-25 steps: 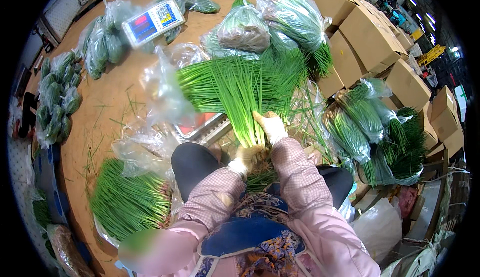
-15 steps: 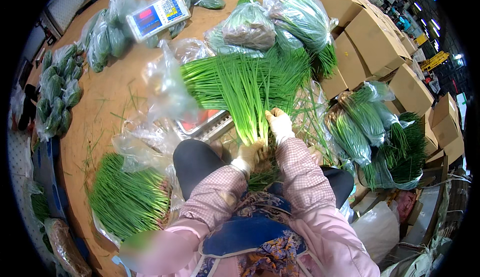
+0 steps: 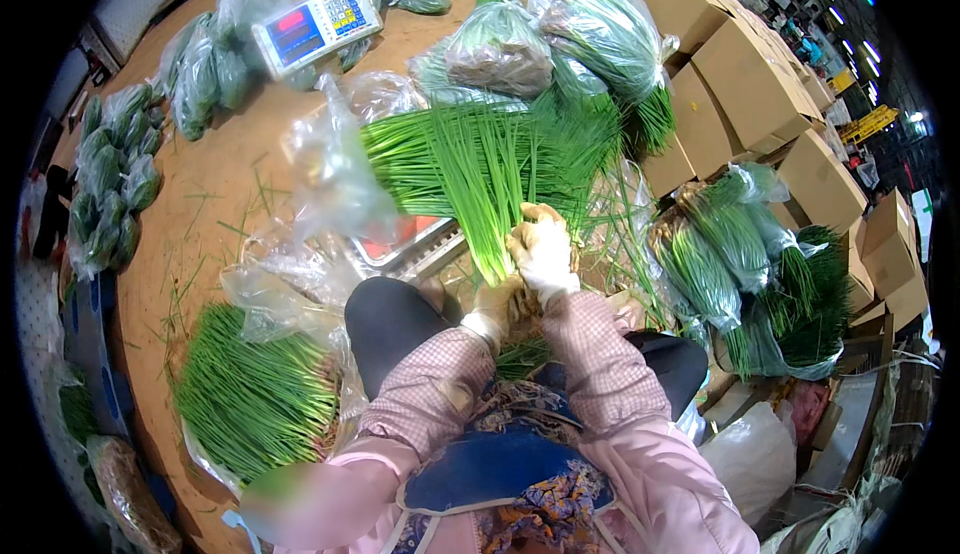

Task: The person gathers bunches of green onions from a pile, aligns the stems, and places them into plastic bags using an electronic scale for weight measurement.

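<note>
A bunch of green chives [image 3: 470, 184] stands fanned out away from me, its pale stem ends toward my lap. My gloved left hand [image 3: 495, 304] is closed around those lower ends. Against the bunch's right side lies my gloved right hand [image 3: 543, 252], its fingers curled in on the stems just above the left hand. Behind the bunch, more loose chives [image 3: 400, 159] lie crosswise over a tray-like scale base [image 3: 420, 244]. A cloudy plastic bag [image 3: 345, 169] sits at their left end.
A scale display [image 3: 318, 29] stands at the far left near bagged greens [image 3: 210, 84]. Another chive pile [image 3: 255, 394] lies on plastic at my left. Bagged chives [image 3: 710, 254] lie at right, before cardboard boxes [image 3: 750, 84]. More full bags [image 3: 600, 39] are stacked at the back.
My right hand has moved slightly down and left, from the bunch's right edge onto its stems, fingers now curled in. The left hand keeps its hold low on the bunch.
</note>
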Action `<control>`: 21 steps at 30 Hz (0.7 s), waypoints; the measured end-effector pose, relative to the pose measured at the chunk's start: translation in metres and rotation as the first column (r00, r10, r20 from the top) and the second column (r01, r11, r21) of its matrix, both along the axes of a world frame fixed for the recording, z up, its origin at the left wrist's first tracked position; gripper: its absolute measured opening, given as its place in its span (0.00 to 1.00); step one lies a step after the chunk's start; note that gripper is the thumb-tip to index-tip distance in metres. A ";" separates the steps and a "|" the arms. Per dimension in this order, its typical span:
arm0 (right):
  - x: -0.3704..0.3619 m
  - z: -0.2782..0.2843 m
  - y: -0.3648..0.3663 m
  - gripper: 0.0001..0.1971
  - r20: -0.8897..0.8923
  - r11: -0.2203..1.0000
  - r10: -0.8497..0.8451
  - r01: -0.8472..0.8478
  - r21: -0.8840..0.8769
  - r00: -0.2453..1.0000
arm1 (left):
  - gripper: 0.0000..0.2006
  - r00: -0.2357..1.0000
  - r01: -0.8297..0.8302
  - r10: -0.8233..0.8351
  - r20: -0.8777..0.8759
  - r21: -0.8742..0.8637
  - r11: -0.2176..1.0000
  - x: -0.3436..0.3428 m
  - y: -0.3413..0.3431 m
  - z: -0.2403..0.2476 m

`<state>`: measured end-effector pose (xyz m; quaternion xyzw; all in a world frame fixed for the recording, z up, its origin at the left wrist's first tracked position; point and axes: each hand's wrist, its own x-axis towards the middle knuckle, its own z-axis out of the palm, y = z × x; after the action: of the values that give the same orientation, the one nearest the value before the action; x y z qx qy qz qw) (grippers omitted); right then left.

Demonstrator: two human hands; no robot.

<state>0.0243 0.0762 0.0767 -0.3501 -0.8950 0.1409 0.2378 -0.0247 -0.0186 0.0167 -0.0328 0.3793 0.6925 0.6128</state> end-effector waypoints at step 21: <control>0.107 -0.004 -0.013 0.13 -0.694 0.203 -0.563 -0.739 -0.643 0.449 | 0.16 0.933 0.324 -0.350 0.086 0.225 0.919 0.009 0.007 0.034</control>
<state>0.1317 0.0637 0.0722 -0.2093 -0.3306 0.8419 0.3716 -0.0153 -0.0112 0.0507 0.0539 0.2661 0.6089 0.7453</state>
